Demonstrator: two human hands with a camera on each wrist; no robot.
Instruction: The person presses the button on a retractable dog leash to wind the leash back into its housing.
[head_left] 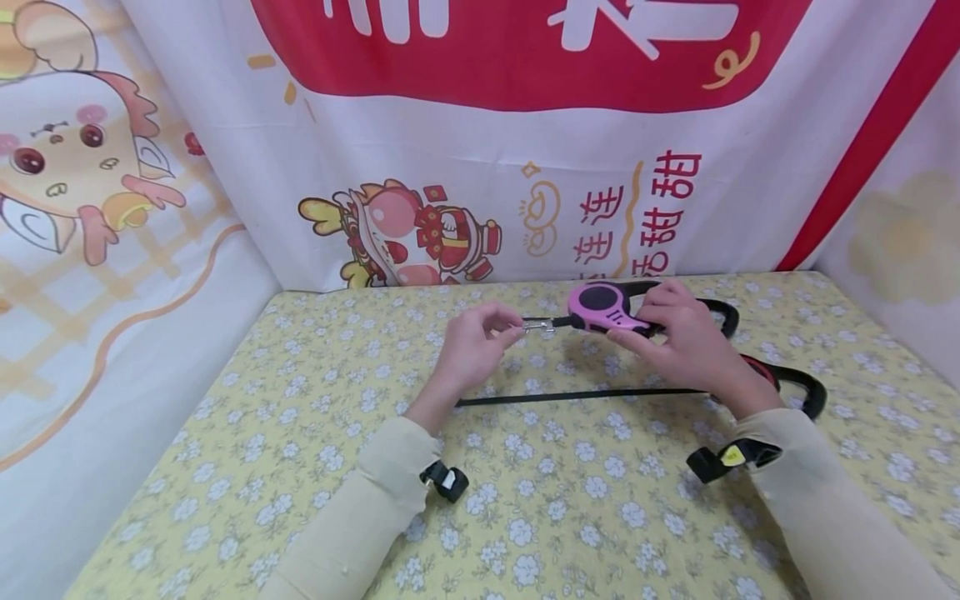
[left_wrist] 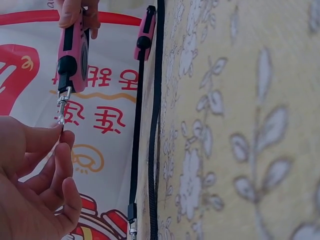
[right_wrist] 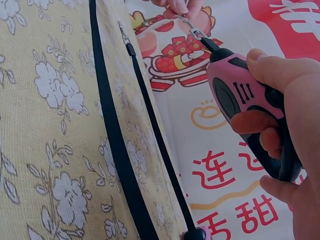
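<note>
Above the table, my right hand [head_left: 686, 342] grips the handle of a pink and black retractable dog leash [head_left: 598, 307]. Its fingers curl around the handle, as the right wrist view also shows. At the other end, my left hand [head_left: 476, 342] pinches the silver metal clip [head_left: 538, 325] between thumb and forefinger. The clip sits close to the leash's black nozzle [left_wrist: 67, 66], with little strap out. In the left wrist view a second pink and black leash [left_wrist: 145, 36] lies farther back on the table, its black strap [left_wrist: 136, 130] stretched out to a metal clip [left_wrist: 132, 230].
A red and black leash [head_left: 767, 372] with a black handle [head_left: 817, 393] lies partly behind my right wrist. Its black strap [head_left: 577, 395] runs left across the flowered tablecloth [head_left: 540, 517]. A printed white and red cloth [head_left: 465, 137] hangs behind the table.
</note>
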